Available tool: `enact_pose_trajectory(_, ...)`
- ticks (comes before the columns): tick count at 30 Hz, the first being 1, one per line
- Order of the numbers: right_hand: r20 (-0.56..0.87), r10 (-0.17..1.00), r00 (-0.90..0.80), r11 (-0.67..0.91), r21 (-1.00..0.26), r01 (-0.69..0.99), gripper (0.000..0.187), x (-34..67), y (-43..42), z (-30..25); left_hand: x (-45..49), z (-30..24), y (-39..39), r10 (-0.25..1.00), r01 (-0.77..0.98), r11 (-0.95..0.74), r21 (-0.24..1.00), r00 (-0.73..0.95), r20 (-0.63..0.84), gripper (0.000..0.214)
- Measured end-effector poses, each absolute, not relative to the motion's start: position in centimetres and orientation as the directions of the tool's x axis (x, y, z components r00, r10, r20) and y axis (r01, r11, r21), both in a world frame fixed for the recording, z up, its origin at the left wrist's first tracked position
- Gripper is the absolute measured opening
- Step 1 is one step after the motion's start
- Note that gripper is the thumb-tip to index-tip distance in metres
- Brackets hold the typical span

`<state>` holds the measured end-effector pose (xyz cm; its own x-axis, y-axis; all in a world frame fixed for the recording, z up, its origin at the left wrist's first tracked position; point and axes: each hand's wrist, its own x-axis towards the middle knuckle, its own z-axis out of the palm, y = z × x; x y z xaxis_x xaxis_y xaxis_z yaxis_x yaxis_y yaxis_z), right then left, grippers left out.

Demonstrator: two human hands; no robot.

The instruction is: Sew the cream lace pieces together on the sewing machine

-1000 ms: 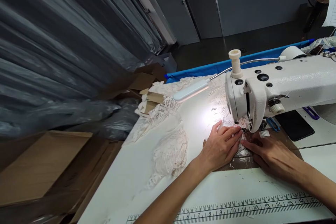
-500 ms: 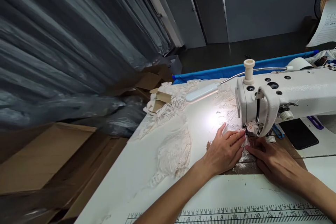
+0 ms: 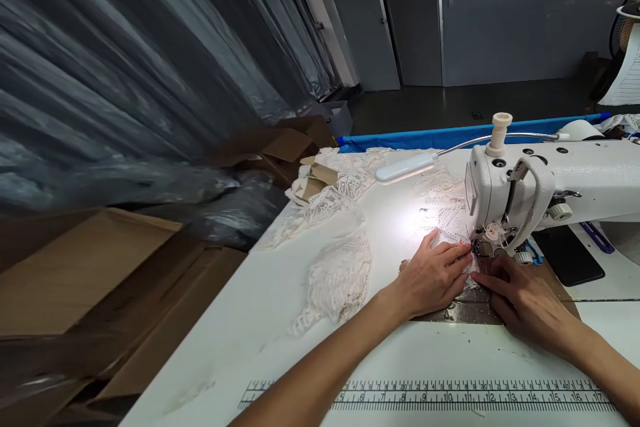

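Both on lace (image 3: 445,239), left hand (image 3: 433,277), right hand (image 3: 525,300)

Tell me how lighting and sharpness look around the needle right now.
Head view: the lamp burns a glare patch into the lace beside the left hand. The right hand and the sewing machine read sharp, and the ruler is legible. The plastic sheeting at left is streaked with blur.

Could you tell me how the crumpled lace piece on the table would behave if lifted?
The lace piece would probably flop and drape, since it lies rumpled in soft folds on the table. Its open mesh suggests it is light and may snag easily.
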<state>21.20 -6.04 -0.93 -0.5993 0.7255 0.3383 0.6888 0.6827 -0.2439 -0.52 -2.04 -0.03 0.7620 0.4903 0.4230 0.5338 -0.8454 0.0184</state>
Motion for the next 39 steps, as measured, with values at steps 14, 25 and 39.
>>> enact_pose_trajectory(14, 0.323, 0.722, -0.612, 0.687, -0.233, 0.688, 0.040, 21.4, -6.0, -0.7, -0.1, -0.4, -2.6, 0.465, 0.538, -0.842, -0.048, 0.767, 0.442, 0.027)
enact_pose_trajectory(25, 0.331, 0.723, -0.607, 0.665, -0.091, 0.742, 0.040, 20.6, -5.7, -0.5, 0.1, -0.1, -2.2, 0.523, 0.575, -0.818, -0.021, 0.759, 0.387, 0.029)
enact_pose_trajectory(39, 0.226, 0.845, -0.485, 0.531, -0.458, 0.713, 0.039, 22.0, -5.3, -0.3, 0.0, 0.5, -1.8, 0.548, 0.614, -0.789, 0.007, 0.698, 0.461, 0.026)
